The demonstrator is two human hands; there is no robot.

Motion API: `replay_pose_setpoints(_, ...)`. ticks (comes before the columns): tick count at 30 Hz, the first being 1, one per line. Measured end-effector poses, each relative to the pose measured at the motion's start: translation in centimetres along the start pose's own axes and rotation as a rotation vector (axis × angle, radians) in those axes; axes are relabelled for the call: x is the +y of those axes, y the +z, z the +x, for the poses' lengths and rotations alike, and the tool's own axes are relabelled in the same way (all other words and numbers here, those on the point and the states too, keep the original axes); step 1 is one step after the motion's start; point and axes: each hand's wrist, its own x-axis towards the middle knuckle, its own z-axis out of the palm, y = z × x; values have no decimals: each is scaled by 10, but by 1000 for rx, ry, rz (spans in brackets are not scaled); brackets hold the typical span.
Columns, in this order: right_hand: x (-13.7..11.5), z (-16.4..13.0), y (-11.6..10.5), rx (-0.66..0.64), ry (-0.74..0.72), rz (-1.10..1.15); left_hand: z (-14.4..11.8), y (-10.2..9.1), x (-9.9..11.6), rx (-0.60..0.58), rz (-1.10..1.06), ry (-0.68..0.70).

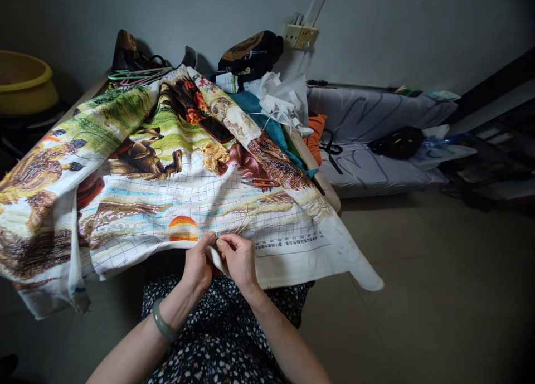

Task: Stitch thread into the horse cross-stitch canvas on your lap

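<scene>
Cloth edge pinched (both hands).

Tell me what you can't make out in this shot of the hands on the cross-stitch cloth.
- Needle: too small to see in the head view between the left hand and right hand; only thin thread shows.
- Cloth edge under the hands: covered by the fingers, so each grip is unclear.
- Printed text on the cloth margin: too small to read.
- Yellow basin: cut off by the left edge.
</scene>
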Motion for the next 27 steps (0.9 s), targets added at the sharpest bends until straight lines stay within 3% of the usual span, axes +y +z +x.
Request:
replay_pose_setpoints(9, -3, 1, 5, 47, 33, 59, 1, -1, 0, 16, -4, -23)
replay_pose_setpoints(17, -9, 5, 5, 72, 89, 116, -1, -6, -3, -64, -12, -74)
replay_pose_setpoints(19, -16, 9, -2, 95, -2, 26, -1, -6, -3, -72, -20, -55)
replay_pose_setpoints(22, -28, 15, -15, 165, -265, -241, 1, -7, -4, -83, -42, 1)
replay_pose_setpoints(25, -31, 21, -16, 11, -380, -423, 3, -10, -6, -111, -48, 10)
replay_pose_setpoints(27, -29, 24, -12, -98, -373, -393, 5, -12, -7, -124, -45, -1)
